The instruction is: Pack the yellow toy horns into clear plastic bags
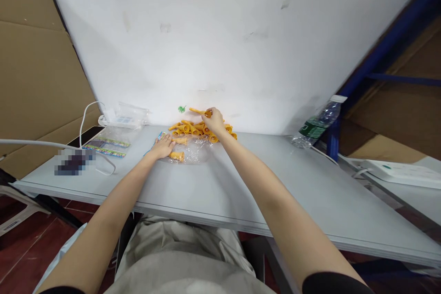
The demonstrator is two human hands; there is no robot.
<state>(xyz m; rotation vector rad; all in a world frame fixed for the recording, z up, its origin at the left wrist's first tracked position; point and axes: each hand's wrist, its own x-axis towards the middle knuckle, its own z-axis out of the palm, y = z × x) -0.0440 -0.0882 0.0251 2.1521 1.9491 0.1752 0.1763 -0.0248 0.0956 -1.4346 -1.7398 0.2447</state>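
Observation:
My right hand (214, 121) is closed on a yellow toy horn (198, 111), raised over a pile of similar yellow horns (195, 129) by the wall. The horn's thin end points left and its wider end is at my fingers. On the table, my left hand (163, 147) lies flat with its fingers stretched out, pressing on the printed end of a clear plastic bag (198, 152). Two yellow horns, one of them a lower horn (177, 156), lie within the bag's outline beside that hand; whether both are inside it I cannot tell.
On the left of the grey table (282, 183) are flat clear bags with printed edges (108, 148), a dark flat device (84, 137), a white cable (82, 121) and a pixelated item (74, 162). A plastic bottle (319, 124) leans at right, near a white power strip (403, 172).

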